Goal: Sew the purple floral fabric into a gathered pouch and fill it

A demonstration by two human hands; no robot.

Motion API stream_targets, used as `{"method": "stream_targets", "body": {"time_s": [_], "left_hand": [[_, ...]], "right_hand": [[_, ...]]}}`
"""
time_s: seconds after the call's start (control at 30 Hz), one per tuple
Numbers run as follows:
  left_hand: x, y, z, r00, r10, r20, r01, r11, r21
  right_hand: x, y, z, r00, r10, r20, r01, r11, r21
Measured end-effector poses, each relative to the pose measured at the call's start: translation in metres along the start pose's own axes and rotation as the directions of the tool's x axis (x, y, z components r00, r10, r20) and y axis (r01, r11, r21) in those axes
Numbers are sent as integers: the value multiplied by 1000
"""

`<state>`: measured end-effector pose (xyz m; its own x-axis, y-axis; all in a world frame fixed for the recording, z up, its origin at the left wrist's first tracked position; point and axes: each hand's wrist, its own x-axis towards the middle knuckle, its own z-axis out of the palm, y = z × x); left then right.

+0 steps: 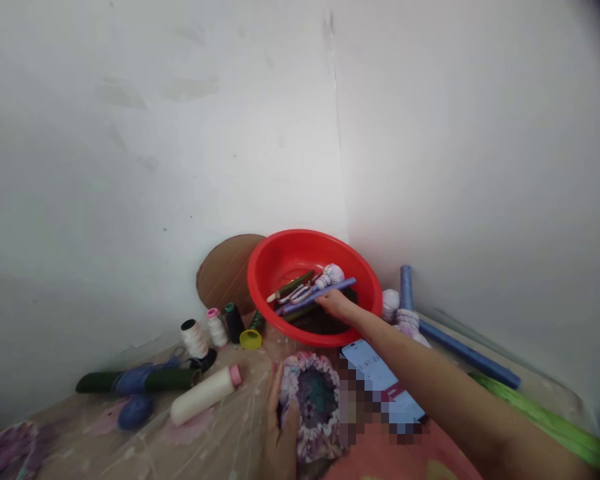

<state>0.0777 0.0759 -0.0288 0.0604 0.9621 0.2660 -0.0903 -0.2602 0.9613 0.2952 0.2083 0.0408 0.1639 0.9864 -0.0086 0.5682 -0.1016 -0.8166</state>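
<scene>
My right hand reaches into a red plastic basin in the wall corner, its fingers closed around a blue-purple rod. The basin also holds a green rod, scissors-like tools and a white tied bundle. My left hand rests at the bottom of the view, gripping a puckered purple-and-green tied cloth. A phone lies under my right forearm.
Several thread spools and a yellow cone stand left of the basin. A large cream spool, green and blue rods, blue tubes and a green bundle lie around. A brown disc leans on the wall.
</scene>
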Motion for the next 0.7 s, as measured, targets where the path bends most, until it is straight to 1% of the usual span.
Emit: {"method": "stream_targets", "body": {"time_s": [0.07,0.13,0.27,0.3,0.37,0.4,0.43,0.47,0.5,0.53,0.63,0.7], "left_hand": [[-4,6,4,996,71,-45,-66,992,111],[-7,12,8,987,152,-49,-137,964,227],[-7,34,11,969,245,12,-234,906,353],[-4,41,13,961,275,20,-261,881,394],[5,54,17,949,304,82,-307,832,462],[12,59,19,950,301,80,-303,835,459],[20,63,23,961,271,55,-265,851,453],[29,65,26,979,203,1,-181,874,451],[38,66,29,994,107,-28,-84,894,440],[47,66,32,998,31,-47,-9,910,415],[70,62,40,985,-145,-93,165,950,264],[80,61,45,961,-216,-172,247,950,189]], "right_hand": [[-3,-3,-1,998,63,16,-64,987,146],[-6,-5,-2,993,116,32,-120,951,286],[-10,-7,-6,980,198,31,-184,828,529],[-10,-7,-8,976,215,29,-192,793,578],[-11,-7,-10,969,245,28,-202,724,659],[-11,-7,-11,967,255,31,-205,692,692],[-12,-7,-12,965,261,36,-206,663,720],[-12,-8,-12,964,264,42,-206,634,745],[-13,-8,-12,964,262,47,-203,608,768],[-13,-9,-11,965,259,53,-199,583,788],[-16,-11,-9,970,236,66,-182,512,839],[-18,-11,-8,973,220,70,-168,466,869]]}}
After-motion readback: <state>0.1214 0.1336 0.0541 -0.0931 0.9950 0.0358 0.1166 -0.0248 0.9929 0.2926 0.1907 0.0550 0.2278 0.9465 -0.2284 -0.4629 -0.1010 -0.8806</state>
